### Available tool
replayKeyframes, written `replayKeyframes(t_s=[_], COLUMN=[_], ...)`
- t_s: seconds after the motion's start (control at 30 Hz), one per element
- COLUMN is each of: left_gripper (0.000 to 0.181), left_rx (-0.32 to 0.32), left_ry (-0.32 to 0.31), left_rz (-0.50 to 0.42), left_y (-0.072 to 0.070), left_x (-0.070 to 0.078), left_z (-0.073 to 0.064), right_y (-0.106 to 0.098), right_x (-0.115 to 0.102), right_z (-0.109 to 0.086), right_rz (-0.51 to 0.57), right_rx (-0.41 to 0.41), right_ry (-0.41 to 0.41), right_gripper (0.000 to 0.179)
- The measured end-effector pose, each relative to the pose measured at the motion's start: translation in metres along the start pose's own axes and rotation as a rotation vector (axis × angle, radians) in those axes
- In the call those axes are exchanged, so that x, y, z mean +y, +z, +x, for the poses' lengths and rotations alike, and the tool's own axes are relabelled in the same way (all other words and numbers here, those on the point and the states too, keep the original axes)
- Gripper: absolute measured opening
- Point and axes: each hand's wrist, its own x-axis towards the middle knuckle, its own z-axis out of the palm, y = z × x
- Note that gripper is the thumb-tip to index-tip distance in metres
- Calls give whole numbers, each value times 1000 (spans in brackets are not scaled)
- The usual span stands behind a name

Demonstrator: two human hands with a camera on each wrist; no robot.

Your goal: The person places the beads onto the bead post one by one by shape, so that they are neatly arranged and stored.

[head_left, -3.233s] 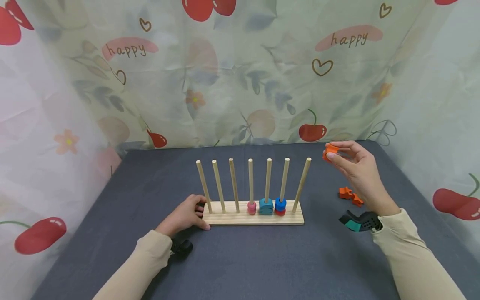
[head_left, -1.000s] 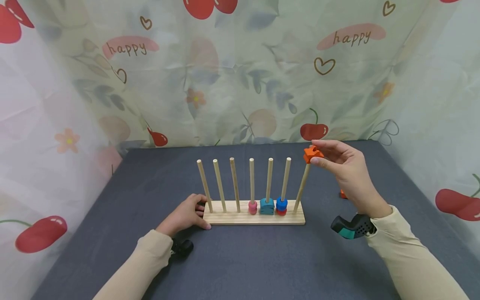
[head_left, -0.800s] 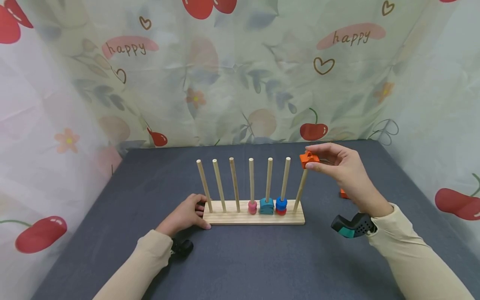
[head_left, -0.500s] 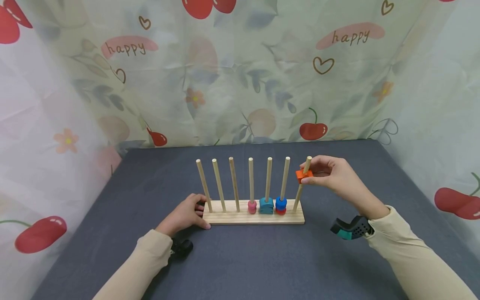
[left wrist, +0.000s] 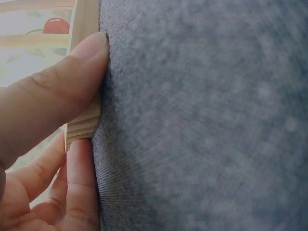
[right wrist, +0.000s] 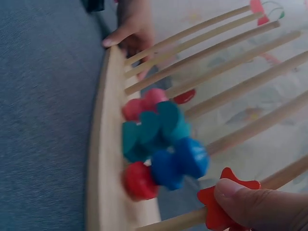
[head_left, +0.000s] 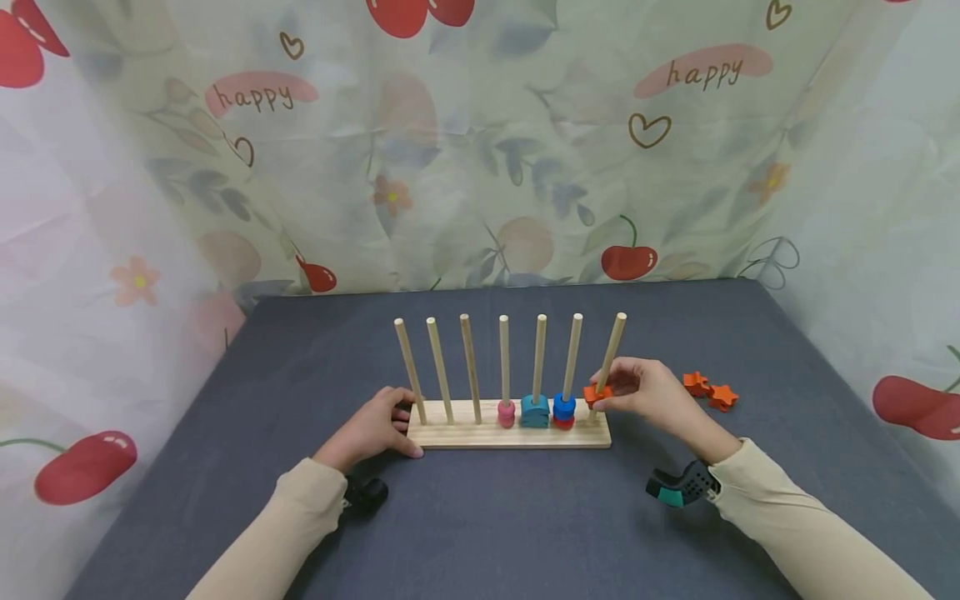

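Observation:
My right hand (head_left: 648, 396) pinches an orange star-shaped bead (head_left: 597, 395) threaded on the rightmost peg, a little above the base. In the right wrist view the thumb presses on the orange star (right wrist: 211, 204), and the peg runs through it. With thumb in front and fingers round the end, my left hand (head_left: 375, 425) grips the left end of the wooden peg board (head_left: 465, 437). Pink beads (head_left: 506, 414), teal pieces (head_left: 535, 412) and blue beads (head_left: 564, 407) over a red bead (head_left: 563, 423) sit on neighbouring pegs. The left wrist view shows the board's corner (left wrist: 84, 125) between thumb and fingers.
Two loose orange stars (head_left: 696, 383) lie on the dark tablecloth (head_left: 480, 525), right of the board. The three leftmost pegs (head_left: 442, 367) are bare. A patterned curtain (head_left: 465, 167) hangs behind the table.
My right hand has brought the orange star leftward over the rightmost peg, threaded it on and slid it down near the base. The left hand and board have stayed in place.

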Motion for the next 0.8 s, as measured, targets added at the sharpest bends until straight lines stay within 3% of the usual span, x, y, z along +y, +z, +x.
replayKeyframes(t_s=[0.33,0.8], left_gripper=[83,84], left_rx=[0,2], left_ry=[3,-3], left_rz=[-1,-5], left_y=[-1,0], left_x=[1,2], left_z=[-1,-1], right_y=[24,26], right_x=[33,36], right_z=[4,4], right_rz=[-30,-7], right_rx=[-26,-33], right_ry=[26,27], right_gripper=[30,30])
